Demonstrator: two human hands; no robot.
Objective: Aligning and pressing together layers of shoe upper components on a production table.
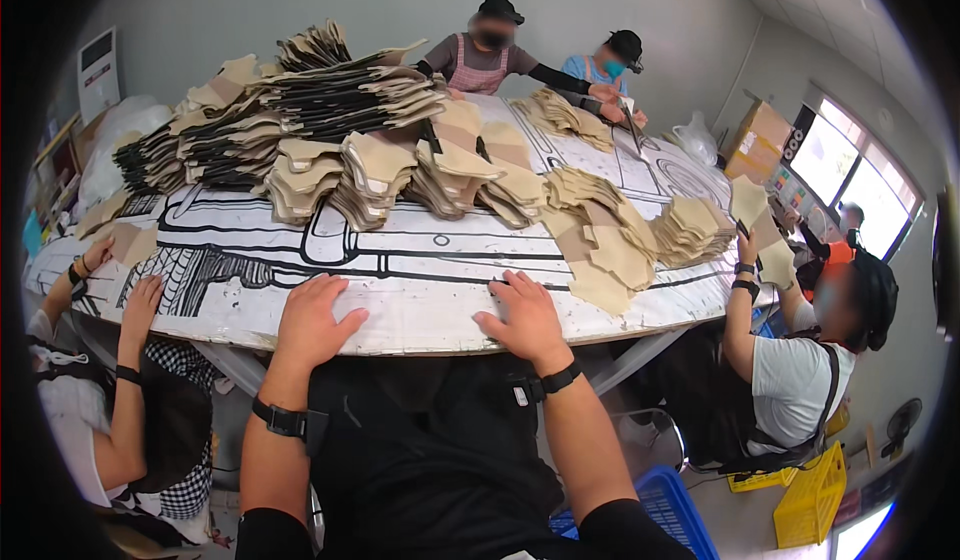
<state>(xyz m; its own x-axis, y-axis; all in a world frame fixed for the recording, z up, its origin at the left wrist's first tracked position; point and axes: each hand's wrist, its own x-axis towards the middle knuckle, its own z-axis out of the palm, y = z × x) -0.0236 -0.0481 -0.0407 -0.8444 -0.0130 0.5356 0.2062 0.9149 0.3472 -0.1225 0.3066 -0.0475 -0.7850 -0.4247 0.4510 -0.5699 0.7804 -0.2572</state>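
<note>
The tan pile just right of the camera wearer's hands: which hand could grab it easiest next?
Probably the right hand. It rests open on the table, looks empty, and is nearer that tan pile. The left hand looks empty too, but would have to reach past the right.

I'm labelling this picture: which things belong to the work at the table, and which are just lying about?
Apparently in the work: stacked beige pieces; tabletop with black line drawing; left hand and right hand on it.

Apparently lying about: yellow crate; blue crate; cardboard box.
</note>
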